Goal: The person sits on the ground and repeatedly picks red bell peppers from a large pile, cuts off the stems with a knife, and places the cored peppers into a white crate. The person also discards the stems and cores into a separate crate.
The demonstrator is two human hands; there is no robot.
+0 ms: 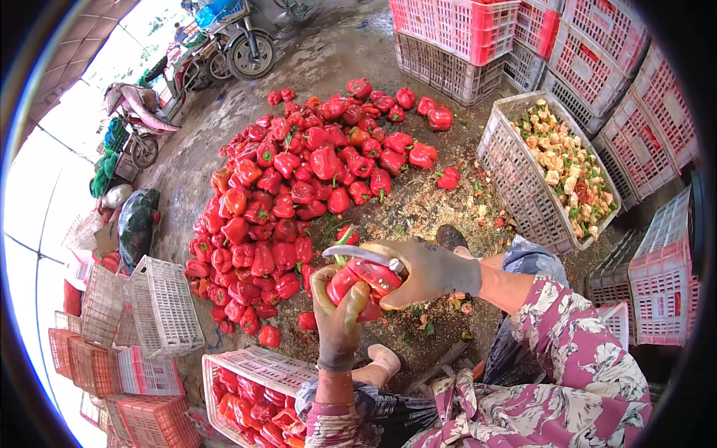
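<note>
My left hand (340, 313), in a stained work glove, grips a red bell pepper (343, 284) from below and the left. In my gloved right hand (428, 273) is a knife with a curved blade (361, 255). The blade lies across the top of the pepper, beside its green stem (343, 246). My right fingers also touch the pepper's right side; whether the edge has entered the flesh I cannot tell. Just beyond my hands a large pile of whole red bell peppers (291, 190) covers the concrete floor.
At my right stands a plastic crate (526, 185) of pale pepper cores with green stems. Another crate (263, 358) by my left leg holds red peppers. Crates (454, 67) are stacked at the far right, more crates (165, 305) at left. Motorbikes (246, 53) stand at the back.
</note>
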